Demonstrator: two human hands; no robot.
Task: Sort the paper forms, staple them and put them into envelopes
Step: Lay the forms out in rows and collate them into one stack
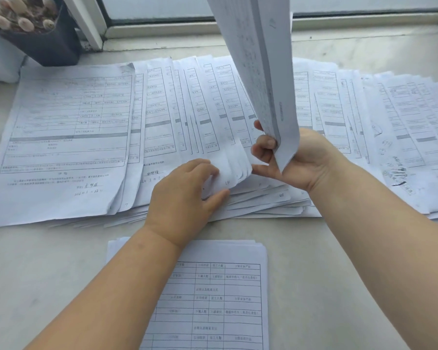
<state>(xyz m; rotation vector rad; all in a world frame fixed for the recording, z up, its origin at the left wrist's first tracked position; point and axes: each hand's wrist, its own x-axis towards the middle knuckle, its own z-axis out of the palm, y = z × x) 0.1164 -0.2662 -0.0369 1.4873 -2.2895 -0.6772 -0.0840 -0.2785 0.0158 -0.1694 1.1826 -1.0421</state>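
White paper forms [213,117] lie fanned in overlapping rows across the middle of the frame on a pale tabletop [48,274], with a smaller stack [213,299] at bottom centre. At centre, the left hand [185,195] pinches curled lower corners of several sheets. Just right, the right hand [288,160] grips an upright bundle [258,59] by its bottom edge.

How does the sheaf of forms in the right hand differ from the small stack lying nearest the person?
The sheaf of forms stands nearly upright off the table, gripped at its lower end by the right hand; the small stack lies flat with no hand holding it. The sheaf shows mostly its edge and a steeply angled face; the stack's printed table faces the camera squarely. Both are white printed sheets.
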